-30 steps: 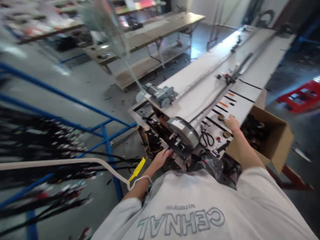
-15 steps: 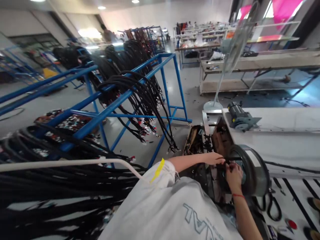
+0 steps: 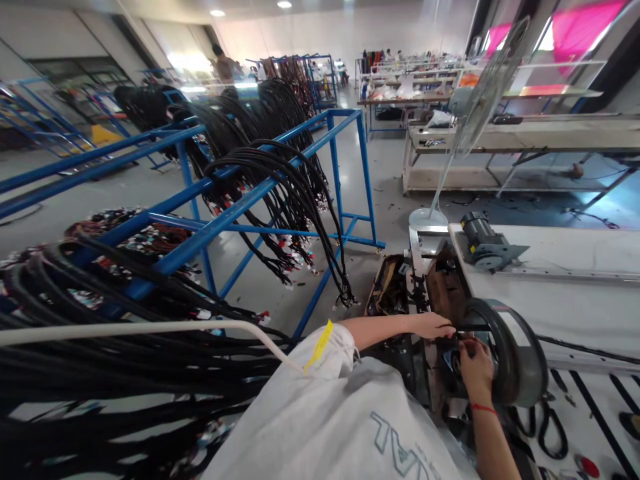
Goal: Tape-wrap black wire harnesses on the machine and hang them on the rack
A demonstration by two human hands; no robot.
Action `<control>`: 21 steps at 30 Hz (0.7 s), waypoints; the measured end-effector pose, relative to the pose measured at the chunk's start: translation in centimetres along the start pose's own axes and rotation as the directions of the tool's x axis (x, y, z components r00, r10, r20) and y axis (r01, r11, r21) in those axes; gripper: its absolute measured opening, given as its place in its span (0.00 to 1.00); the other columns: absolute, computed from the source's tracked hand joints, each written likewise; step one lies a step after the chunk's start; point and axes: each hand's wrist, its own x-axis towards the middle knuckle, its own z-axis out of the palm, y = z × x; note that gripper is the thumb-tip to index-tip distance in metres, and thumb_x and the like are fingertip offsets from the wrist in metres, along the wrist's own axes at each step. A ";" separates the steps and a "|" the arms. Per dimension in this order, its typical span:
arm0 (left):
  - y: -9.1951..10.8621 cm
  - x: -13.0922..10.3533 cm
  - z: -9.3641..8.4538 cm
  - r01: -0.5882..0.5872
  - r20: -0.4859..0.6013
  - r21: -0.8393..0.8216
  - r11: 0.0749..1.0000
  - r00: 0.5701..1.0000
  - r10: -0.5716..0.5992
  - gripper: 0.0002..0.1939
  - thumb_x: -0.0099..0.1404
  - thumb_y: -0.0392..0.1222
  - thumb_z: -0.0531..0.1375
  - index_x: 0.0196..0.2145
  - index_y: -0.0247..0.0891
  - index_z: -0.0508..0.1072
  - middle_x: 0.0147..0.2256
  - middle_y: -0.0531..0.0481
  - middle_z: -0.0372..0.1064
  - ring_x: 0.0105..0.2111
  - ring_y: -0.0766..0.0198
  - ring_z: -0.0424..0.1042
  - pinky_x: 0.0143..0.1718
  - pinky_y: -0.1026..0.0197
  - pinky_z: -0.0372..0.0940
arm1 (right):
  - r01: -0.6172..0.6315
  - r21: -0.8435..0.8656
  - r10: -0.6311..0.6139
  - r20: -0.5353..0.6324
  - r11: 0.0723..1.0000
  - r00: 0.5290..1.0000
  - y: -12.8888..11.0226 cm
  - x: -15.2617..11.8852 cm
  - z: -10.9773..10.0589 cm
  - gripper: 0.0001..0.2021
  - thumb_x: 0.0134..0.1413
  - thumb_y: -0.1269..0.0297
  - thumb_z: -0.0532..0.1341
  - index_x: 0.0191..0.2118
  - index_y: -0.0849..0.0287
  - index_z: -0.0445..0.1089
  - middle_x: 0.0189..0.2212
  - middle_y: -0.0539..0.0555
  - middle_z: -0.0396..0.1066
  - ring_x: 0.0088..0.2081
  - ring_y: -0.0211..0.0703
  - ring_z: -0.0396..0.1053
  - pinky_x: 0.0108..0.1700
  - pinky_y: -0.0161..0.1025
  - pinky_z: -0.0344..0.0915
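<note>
My left hand [image 3: 436,326] is closed on a thin black cable [image 3: 473,327] that runs to the right into a round, dark machine head [image 3: 520,353]. Just below it, my right hand [image 3: 476,363] has its fingers bent and pressed together beside the cable, in front of the ring opening. What those right fingers grip, if anything, is too small and too hidden to name. A red string circles my right wrist.
Blue racks [image 3: 280,187] hung with bundles of black cables [image 3: 280,167] stand at left. A standing fan [image 3: 487,93] rises beyond the white workbench [image 3: 570,287], which carries a grey motor [image 3: 483,241]. An open box [image 3: 387,283] sits left of the machine.
The view has shifted slightly, so the scene sits a little differently. Both hands remain at the machine's ring; the fingers of my right hand have changed pose a little.
</note>
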 end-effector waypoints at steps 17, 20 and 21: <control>-0.4 0.5 1.1 0.014 0.024 0.131 0.991 1.000 -0.017 0.18 0.75 0.43 0.46 0.39 0.32 0.73 0.37 0.45 0.75 0.37 0.64 0.73 0.41 0.65 0.65 | 0.064 0.048 -0.067 0.080 0.997 0.995 -1.4 -0.3 -1.8 0.19 0.51 0.47 0.50 0.35 0.58 0.66 0.32 0.63 0.72 0.34 0.55 0.71 0.38 0.49 0.66; -0.7 0.8 1.9 0.005 0.090 0.213 0.977 0.996 -0.025 0.18 0.74 0.44 0.48 0.39 0.32 0.74 0.38 0.42 0.76 0.37 0.62 0.75 0.41 0.64 0.66 | 0.130 0.049 -0.132 0.043 0.990 0.990 -2.7 0.3 -1.7 0.22 0.54 0.46 0.49 0.39 0.59 0.67 0.37 0.64 0.72 0.39 0.56 0.71 0.41 0.49 0.66; -0.8 0.9 2.2 -0.004 0.094 0.232 0.973 0.995 -0.018 0.18 0.74 0.43 0.48 0.40 0.32 0.74 0.39 0.42 0.76 0.37 0.62 0.75 0.41 0.64 0.67 | 0.142 0.032 -0.143 0.034 0.989 0.989 -3.1 0.5 -1.6 0.24 0.54 0.44 0.49 0.42 0.60 0.67 0.40 0.66 0.72 0.41 0.57 0.71 0.42 0.50 0.66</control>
